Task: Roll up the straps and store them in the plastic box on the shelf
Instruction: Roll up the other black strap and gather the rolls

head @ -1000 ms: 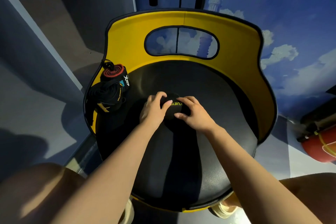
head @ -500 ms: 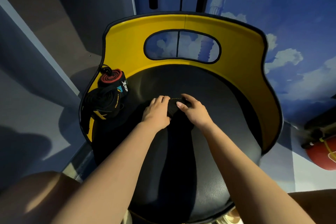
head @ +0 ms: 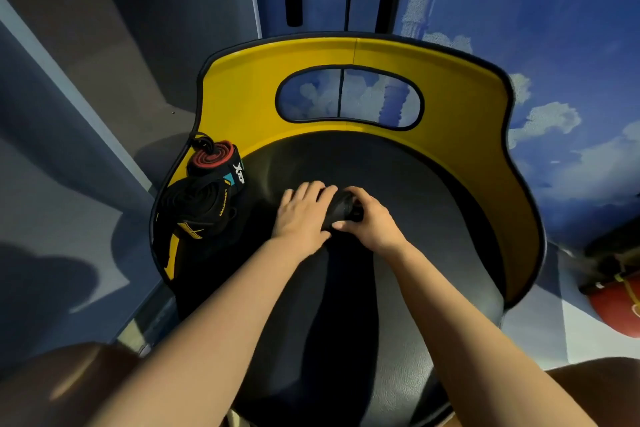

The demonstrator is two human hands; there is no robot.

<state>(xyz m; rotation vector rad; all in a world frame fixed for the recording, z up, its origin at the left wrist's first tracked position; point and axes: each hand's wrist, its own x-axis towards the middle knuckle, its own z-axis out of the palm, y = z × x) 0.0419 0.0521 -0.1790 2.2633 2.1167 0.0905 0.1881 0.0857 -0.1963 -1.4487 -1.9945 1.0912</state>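
Fingers of both hands, left hand (head: 300,215) and right hand (head: 372,218), pinch the black strap (head: 341,209) against the seat (head: 433,218), probably keeping its roll tight.

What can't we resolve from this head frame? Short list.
1. Plastic box and shelf: not in the head view.
2. Black strap: mostly covered by the left hand and right hand; how far it is rolled cannot be told.
3. Loose tail of that strap: black on the black seat, lost in shadow.
4. Red object: cut off by the right edge, blurred.
5. Strap pile: count unclear, dark and overlapping.
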